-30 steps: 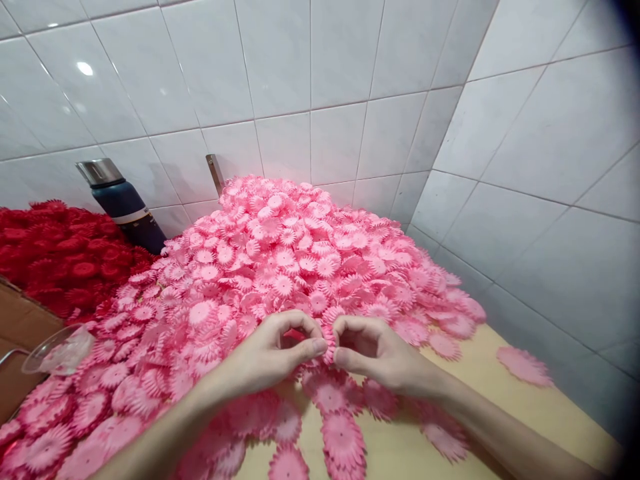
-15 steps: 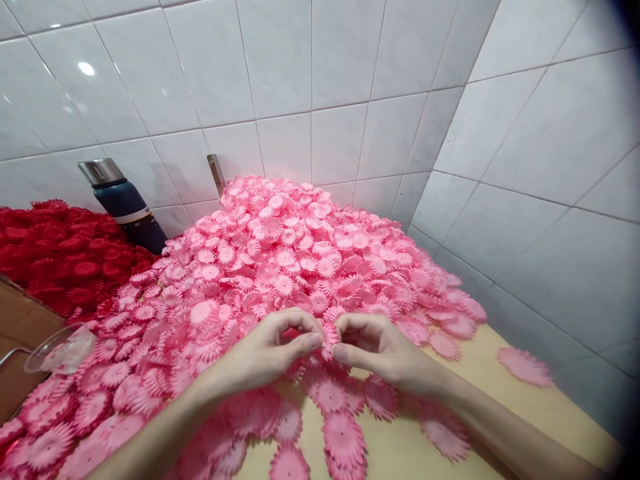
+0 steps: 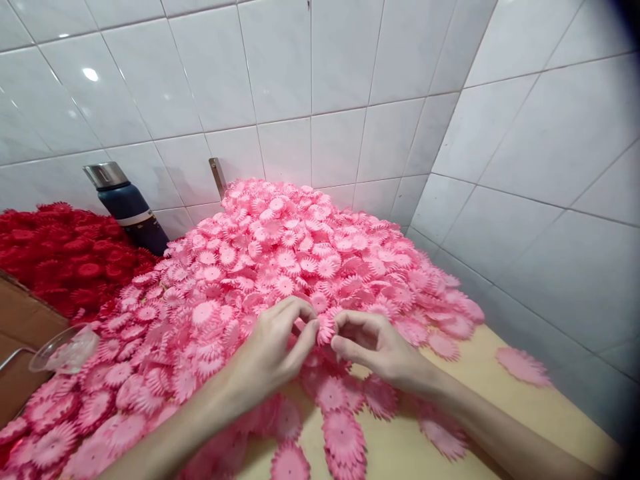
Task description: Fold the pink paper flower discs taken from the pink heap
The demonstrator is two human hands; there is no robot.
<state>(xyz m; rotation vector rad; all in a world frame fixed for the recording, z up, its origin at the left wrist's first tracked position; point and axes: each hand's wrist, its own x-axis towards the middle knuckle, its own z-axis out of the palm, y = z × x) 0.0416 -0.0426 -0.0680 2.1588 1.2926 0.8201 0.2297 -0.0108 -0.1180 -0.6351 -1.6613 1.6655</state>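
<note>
Between my two hands is a small pink scalloped fabric flower piece [image 3: 326,329], held in front of the pile. My left hand [image 3: 280,347] has thumb and forefinger at its left edge. At its right edge, my right hand [image 3: 385,350] pinches with thumb and forefinger. Behind and around both hands spreads a big heap of pink flower pieces [image 3: 285,257], round with jagged rims and small centre holes. Just below the hands lies an overlapping row of the same pieces [image 3: 344,437] on the pale yellow tabletop [image 3: 395,447].
Red flower pieces [image 3: 55,253] are piled at the left, beside a leaning dark blue bottle [image 3: 133,213] with a metal cap. A cardboard box [image 3: 25,327] and a clear plastic dish [image 3: 65,350] sit at the left edge. White tiled walls [image 3: 340,53] meet behind the heap.
My left hand has lifted a little and its wrist has turned, with the thumb now angled upward. The flower piece has shifted slightly left and up. My right hand has barely moved.
</note>
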